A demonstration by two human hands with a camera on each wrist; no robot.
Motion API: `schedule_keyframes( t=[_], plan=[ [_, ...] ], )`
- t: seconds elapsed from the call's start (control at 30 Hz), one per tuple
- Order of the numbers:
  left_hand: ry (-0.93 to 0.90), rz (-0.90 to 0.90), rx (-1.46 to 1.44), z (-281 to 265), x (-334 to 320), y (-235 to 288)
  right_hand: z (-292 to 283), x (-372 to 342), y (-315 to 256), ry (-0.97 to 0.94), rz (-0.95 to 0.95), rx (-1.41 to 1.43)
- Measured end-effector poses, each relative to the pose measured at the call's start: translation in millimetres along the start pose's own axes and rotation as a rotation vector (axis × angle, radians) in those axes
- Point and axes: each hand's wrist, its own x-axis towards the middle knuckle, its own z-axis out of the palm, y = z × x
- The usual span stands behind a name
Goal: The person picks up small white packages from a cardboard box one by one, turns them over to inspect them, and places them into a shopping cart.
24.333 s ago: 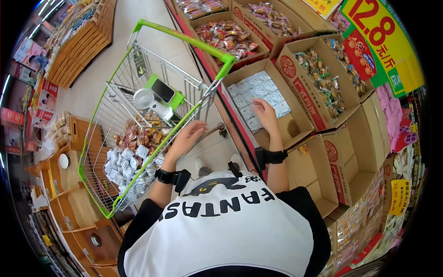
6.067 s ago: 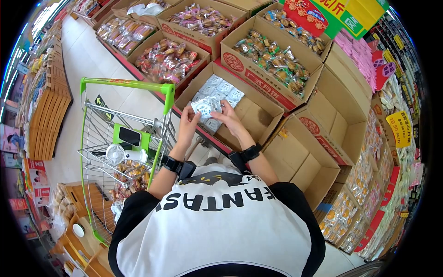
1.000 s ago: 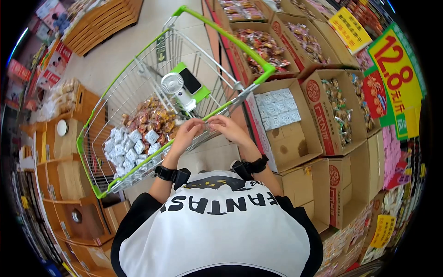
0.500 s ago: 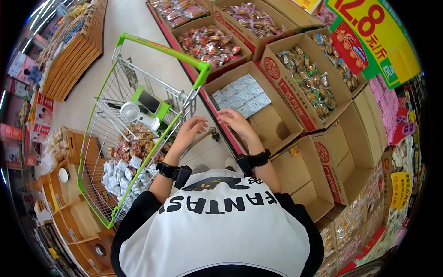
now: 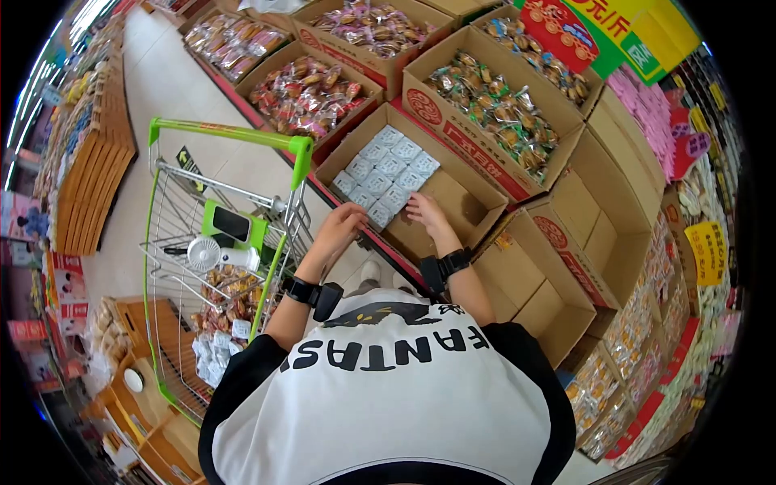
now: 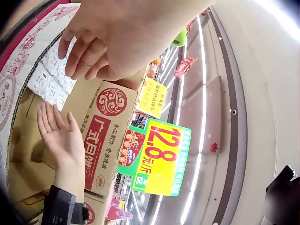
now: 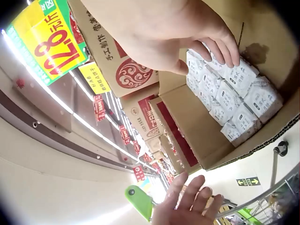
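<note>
Right hand (image 5: 428, 213), fingers relaxed, over the cardboard box (image 5: 467, 212) mid-frame, right by the white wrapped packets (image 5: 389, 170) lined up inside; touching or not, hard to call! Left hand (image 5: 339, 227), fingers loosely bent, between box and shopping cart (image 5: 230, 133), frame left.

The cart (image 5: 242, 133) stands left of a carton (image 5: 470, 212) whose left end holds rows of packets (image 5: 390, 171). Filled cartons (image 5: 461, 147) adjoin that carton's left end and far edge. The left hand (image 5: 339, 228) lies between cart and carton, the right hand (image 5: 427, 213) above the carton near the packets. Within the cart, a fan (image 5: 203, 254) lies beside a phone (image 5: 231, 224).
</note>
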Motion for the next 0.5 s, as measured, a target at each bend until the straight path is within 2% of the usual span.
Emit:
schedule_keyframes(
  t=[0.23, 0.5],
  plan=[
    [-0.090, -0.012, -0.027, 3, 32, -25, 2, 26, 35, -0.001, 0.234, 0.125],
    [-0.161, -0.060, -0.058, -1, 52, -46, 12, 42, 54, -0.021, 0.256, 0.189]
  ],
)
